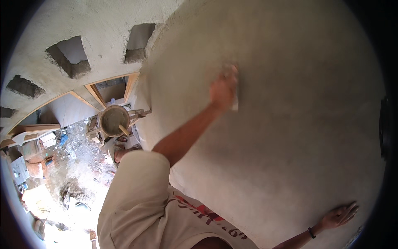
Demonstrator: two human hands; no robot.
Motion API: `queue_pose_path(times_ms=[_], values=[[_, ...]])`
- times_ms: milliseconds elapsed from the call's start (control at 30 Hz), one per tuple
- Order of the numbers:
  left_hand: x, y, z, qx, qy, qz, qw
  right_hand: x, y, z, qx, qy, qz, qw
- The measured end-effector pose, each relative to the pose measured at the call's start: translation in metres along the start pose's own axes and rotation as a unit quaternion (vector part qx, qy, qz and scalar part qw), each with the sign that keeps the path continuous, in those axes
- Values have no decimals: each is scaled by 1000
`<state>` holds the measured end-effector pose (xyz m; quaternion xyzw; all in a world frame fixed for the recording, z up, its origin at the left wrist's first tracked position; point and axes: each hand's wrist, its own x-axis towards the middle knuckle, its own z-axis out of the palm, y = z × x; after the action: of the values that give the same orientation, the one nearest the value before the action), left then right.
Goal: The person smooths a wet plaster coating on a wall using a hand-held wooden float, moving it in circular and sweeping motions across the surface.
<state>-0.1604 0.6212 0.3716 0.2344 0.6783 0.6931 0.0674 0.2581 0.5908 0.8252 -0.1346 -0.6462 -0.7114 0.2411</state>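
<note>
My left hand (222,90) is raised against a wide grey plastered wall (298,124). Its fingers are wrapped round a flat trowel (236,101), whose pale, thin edge lies along the plaster. Motion blurs both the hand and the upper part of the tool. Lower down at the right, my right hand (338,216) rests near or against the same wall with its fingers stretched out and nothing in them. A dark band circles that wrist.
Below at the left, a round basin (111,118) of grey mix holds a wooden-handled tool (123,130) and stands on wooden supports. Sandalled feet show beside it. Rubble and boards litter the bright floor (78,153). The adjoining wall has square openings (141,39) and wooden frames (132,85).
</note>
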Motion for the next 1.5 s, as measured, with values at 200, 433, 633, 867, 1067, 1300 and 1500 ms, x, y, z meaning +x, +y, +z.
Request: queue_pose_path(times_ms=[200,433,633,867,1067,1300,1500], values=[[37,132,-7,82,147,340,925,6,-3,-7,-18,-28,25,999],[114,68,-29,120,18,104,987,10,-9,-2,-23,-50,61,997],[80,147,-17,177,99,372,906,12,-6,-4,-30,-40,76,996],[116,121,-16,140,113,295,939,14,-12,-2,-34,-55,113,992],[105,259,-19,73,108,478,868,32,-11,9,-73,-89,149,982],[235,245,-69,110,41,245,962,97,-20,27,-40,-94,110,989],[90,216,-14,103,31,488,866,146,-31,32,-47,-93,85,991]])
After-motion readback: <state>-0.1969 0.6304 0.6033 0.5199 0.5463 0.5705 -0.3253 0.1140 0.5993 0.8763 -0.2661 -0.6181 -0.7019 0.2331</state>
